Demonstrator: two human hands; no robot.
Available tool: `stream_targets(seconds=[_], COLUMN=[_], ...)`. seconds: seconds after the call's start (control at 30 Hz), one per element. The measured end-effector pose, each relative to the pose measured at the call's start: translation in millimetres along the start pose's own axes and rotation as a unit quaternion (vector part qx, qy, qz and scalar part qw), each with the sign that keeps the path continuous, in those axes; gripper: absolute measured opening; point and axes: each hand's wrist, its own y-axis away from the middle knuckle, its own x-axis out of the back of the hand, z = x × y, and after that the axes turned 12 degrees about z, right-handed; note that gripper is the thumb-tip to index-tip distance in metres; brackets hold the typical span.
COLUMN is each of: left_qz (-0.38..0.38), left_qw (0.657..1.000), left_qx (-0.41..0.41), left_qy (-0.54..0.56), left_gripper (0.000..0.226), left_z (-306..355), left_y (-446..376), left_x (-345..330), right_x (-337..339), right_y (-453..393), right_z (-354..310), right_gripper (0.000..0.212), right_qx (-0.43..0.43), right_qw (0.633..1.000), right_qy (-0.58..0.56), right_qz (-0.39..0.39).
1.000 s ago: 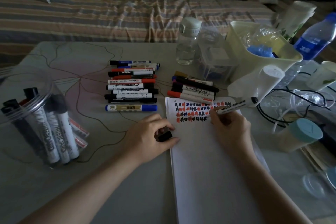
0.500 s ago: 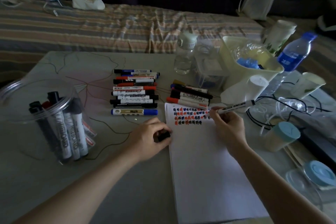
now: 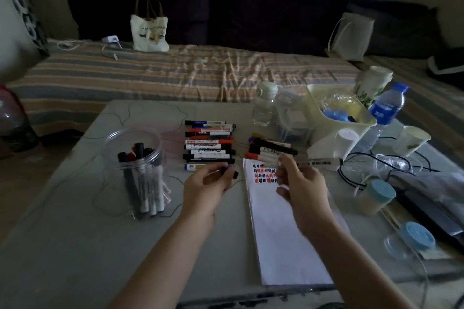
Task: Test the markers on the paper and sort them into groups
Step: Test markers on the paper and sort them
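Illumination is dim throughout; colours read muted and grey. The paper (image 3: 283,228) is the brightest area and shows no glare. The dark cushions (image 3: 251,7) beyond the bed lose nearly all detail. Shadows on the surface (image 3: 75,233) are soft, without hard edges. The right hand (image 3: 301,188) and its marker (image 3: 319,163) are motion-blurred. Wide-angle distortion bends straight lines toward the frame edges.

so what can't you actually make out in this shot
Head view only:
- Marker in the right hand: motion-blurred, colour and label unreadable.
- Cap pinched by the left hand: mostly hidden by fingers.
- Test marks on paper: partly behind the right hand.
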Motion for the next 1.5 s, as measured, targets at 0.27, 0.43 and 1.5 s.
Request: stream_targets(seconds=[0.27, 0.43, 1.5], left_qz=[-0.001, -0.008, -0.045], left_qw=[0.994, 0.99, 0.996], left_qx=[0.086, 0.103, 0.015], left_qy=[0.071, 0.092, 0.079], left_gripper=[0.016, 0.017, 0.013], left_z=[8.3, 11.4, 5.2], left_y=[12.3, 17.9, 22.1], left_x=[17.2, 14.2, -2.4], right_x=[-11.5, -15.3, -23.5], right_y=[33.3, 31.8, 32.6], right_z=[12.5, 15.5, 8.7], right_gripper=[0.023, 0.026, 0.036], right_qx=[0.008, 0.01, -0.074], right_qw=[1.0, 1.0, 0.99], right_qy=[-0.004, 0.017, -0.077], right_qz=[-0.02, -0.014, -0.09])
